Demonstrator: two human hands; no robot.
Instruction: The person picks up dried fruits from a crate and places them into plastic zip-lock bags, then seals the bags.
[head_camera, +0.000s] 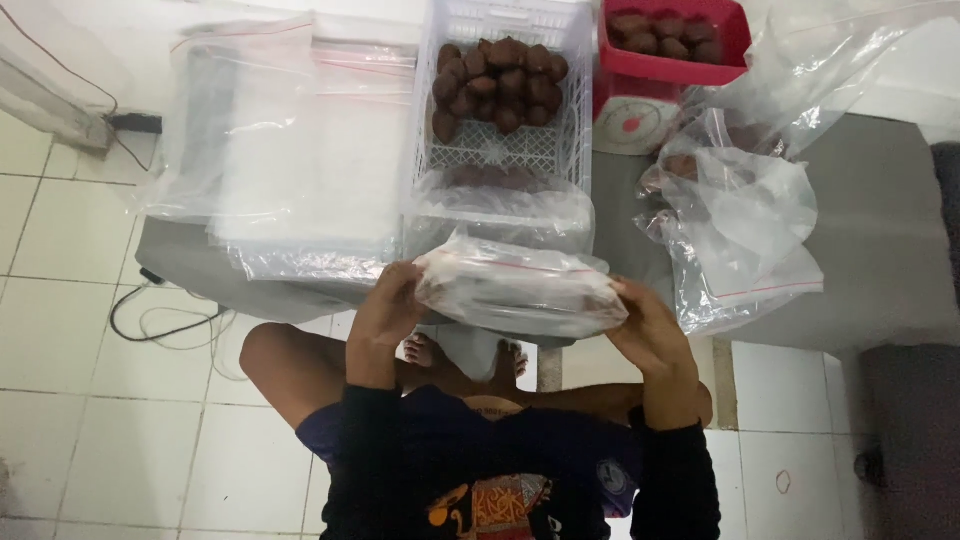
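The person wears a dark, near-black top with long sleeves that run down to the wrists, leaving the left hand (385, 310) and right hand (650, 325) bare. An orange and red printed graphic shows on the chest, and a small round pale badge sits by the right sleeve. Dark blue shorts cover the thighs; knees, lower legs and feet are bare.
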